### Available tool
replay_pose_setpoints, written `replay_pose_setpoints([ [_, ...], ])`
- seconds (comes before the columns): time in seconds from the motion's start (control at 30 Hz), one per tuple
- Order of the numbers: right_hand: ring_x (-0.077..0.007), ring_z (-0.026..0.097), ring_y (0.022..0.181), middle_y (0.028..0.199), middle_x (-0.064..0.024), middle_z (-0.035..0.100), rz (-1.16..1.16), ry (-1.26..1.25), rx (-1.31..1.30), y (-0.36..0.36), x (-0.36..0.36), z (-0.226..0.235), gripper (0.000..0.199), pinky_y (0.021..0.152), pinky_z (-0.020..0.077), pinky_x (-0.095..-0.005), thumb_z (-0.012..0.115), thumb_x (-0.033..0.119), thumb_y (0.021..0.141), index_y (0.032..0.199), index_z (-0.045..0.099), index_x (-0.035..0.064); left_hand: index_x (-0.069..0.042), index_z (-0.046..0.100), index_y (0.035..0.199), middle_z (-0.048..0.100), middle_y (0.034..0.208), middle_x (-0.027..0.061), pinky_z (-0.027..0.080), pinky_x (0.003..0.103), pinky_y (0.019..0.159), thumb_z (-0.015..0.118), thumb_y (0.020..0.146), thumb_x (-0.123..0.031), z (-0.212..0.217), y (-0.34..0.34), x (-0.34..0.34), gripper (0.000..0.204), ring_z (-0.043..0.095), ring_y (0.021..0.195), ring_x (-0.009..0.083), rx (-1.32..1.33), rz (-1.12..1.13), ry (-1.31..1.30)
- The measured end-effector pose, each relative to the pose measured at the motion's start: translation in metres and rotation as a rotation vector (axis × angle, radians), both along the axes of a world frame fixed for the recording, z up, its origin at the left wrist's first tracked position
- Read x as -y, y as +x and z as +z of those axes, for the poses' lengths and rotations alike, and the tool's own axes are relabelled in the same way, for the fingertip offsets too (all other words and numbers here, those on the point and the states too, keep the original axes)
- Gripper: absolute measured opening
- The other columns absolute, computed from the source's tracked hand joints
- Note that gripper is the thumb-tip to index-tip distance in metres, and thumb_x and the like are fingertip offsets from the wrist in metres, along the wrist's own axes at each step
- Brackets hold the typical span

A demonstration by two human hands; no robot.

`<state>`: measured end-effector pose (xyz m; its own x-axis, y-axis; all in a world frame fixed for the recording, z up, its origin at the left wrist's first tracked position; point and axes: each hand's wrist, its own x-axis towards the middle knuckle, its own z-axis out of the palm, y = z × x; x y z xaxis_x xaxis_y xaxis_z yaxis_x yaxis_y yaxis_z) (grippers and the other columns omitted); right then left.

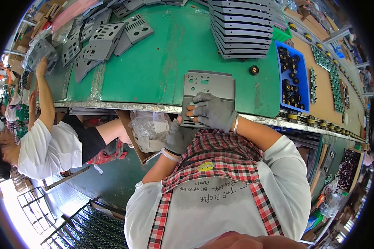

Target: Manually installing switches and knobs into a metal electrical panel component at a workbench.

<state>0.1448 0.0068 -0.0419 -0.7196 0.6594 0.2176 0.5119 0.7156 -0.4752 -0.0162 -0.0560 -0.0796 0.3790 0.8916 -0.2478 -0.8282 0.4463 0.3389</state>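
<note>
A grey sheet-metal panel (221, 84) with round and square cutouts rests at the near edge of the green table, partly overhanging it. My left hand (180, 139), in a grey glove with bare fingertips, grips the panel's near left corner; its thumb shows and the other fingers are hidden. Over the middle of the panel lies my right hand (214, 111), gloved the same way. Its fingers are bent and pressed together against the metal, and whatever they may pinch is hidden. A small black knob (254, 70) sits on the table to the right of the panel.
A tall stack of grey panels (243, 31) stands at the far right, beside a blue bin (304, 79) of black knobs. Loose panels (106, 39) lie far left. A co-worker (50, 141) handles a plastic-wrapped item. An open carton (131, 137) stands below the table edge.
</note>
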Motion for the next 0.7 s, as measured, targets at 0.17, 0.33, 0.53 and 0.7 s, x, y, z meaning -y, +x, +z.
replay_pose_setpoints([
  [0.17,-0.0226,0.048,0.102,0.098,-0.0032,0.057,-0.066,-0.026,0.241,-0.011,0.002,0.026,0.022,0.088,0.0421,-0.0361,0.064,0.027,0.072,0.091,0.065,0.0159,-0.004,0.038,0.125,0.050,0.114,0.0076,0.044,0.035,0.091,0.061,0.080,-0.038,-0.013,-0.003,0.004,0.062,0.052,0.103,0.0192,0.033,0.009,-0.006],
  [0.33,-0.0233,0.049,0.099,0.100,-0.0049,0.055,0.019,-0.129,0.314,-0.008,-0.009,0.027,0.022,0.087,0.0418,-0.0370,0.060,0.030,0.076,0.093,0.063,0.0167,-0.005,0.043,0.120,0.052,0.114,0.0080,0.040,0.040,0.095,0.062,0.079,-0.040,-0.007,0.000,-0.001,0.057,0.050,0.109,0.0219,-0.019,-0.001,0.022],
  [0.53,-0.0245,0.052,0.100,0.098,-0.0071,0.056,0.057,-0.155,0.550,-0.018,-0.009,0.049,0.023,0.077,0.0488,-0.0365,0.057,0.028,0.080,0.098,0.063,0.0169,-0.004,0.043,0.122,0.051,0.119,0.0094,0.041,0.040,0.094,0.059,0.080,-0.042,-0.012,-0.001,0.001,0.059,0.050,0.109,0.0228,-0.013,-0.060,0.030],
  [0.7,-0.0243,0.056,0.094,0.097,-0.0049,0.055,0.186,-0.020,0.559,-0.021,-0.019,0.042,0.020,0.068,0.0521,-0.0365,0.057,0.032,0.080,0.093,0.059,0.0160,-0.004,0.044,0.122,0.051,0.120,0.0101,0.042,0.040,0.092,0.059,0.080,-0.042,-0.013,-0.001,-0.001,0.059,0.051,0.108,0.0233,-0.011,-0.078,0.064],
])
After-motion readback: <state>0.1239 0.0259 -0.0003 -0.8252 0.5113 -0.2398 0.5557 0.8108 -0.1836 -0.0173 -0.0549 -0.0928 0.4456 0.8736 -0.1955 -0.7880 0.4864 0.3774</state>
